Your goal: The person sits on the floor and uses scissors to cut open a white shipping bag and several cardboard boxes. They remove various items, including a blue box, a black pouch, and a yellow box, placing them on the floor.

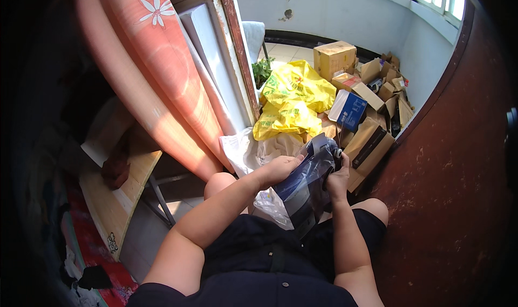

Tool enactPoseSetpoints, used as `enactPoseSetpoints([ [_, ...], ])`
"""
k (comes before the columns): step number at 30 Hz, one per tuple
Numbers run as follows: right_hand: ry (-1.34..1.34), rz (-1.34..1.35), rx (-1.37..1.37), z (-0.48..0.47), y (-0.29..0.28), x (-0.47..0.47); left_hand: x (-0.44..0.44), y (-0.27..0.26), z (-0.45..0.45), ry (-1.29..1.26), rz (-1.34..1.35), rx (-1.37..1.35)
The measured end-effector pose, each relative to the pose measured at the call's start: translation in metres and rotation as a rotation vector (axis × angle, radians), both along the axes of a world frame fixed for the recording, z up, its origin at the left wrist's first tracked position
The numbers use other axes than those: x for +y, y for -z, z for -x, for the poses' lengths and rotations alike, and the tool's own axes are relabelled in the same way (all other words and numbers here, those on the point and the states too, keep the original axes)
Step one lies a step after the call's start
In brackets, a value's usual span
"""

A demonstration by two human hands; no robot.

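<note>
Above my lap is a dark box (299,201) with an open flap and clear plastic film (313,167) over it. My left hand (283,169) grips its upper left edge, thumb on top. My right hand (339,177) is at the upper right side, fingers around a small dark item with a pale round end (338,153); what it is cannot be told, and the box hides part of the grip. A crumpled clear plastic bag (273,207) lies under the box, and a white bag (240,149) lies beyond it.
Yellow plastic bags (297,88), a blue and white box (352,110) and heaped cardboard boxes (336,60) lie ahead. A pink curtain (162,64) hangs left, above a small wooden table (139,173). A reddish-brown door (437,209) stands close on the right.
</note>
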State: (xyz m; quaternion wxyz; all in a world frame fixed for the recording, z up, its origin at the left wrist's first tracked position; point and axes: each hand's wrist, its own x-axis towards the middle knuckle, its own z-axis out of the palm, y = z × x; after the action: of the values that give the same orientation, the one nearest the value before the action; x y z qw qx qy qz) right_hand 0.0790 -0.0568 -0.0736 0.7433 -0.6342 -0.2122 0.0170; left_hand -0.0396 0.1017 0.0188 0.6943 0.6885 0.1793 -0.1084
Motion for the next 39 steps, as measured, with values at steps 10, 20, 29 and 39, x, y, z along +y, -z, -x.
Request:
enactPoseSetpoints([
  [10, -0.147, 0.095, 0.037, -0.004, -0.018, -0.008, 0.024, -0.016, 0.005, 0.211, -1.151, -0.119],
  [20, 0.031, 0.287, -0.217, -0.014, -0.008, 0.002, 0.023, 0.033, 0.018, 0.041, -0.89, -0.158],
  [29, 0.204, 0.15, 0.319, -0.036, -0.001, -0.028, 0.097, 0.036, 0.042, -0.741, -0.079, -0.407],
  [39, -0.319, -0.589, 0.847, 0.001, 0.008, -0.004, -0.016, 0.085, 0.05, -0.857, 0.335, -0.298],
])
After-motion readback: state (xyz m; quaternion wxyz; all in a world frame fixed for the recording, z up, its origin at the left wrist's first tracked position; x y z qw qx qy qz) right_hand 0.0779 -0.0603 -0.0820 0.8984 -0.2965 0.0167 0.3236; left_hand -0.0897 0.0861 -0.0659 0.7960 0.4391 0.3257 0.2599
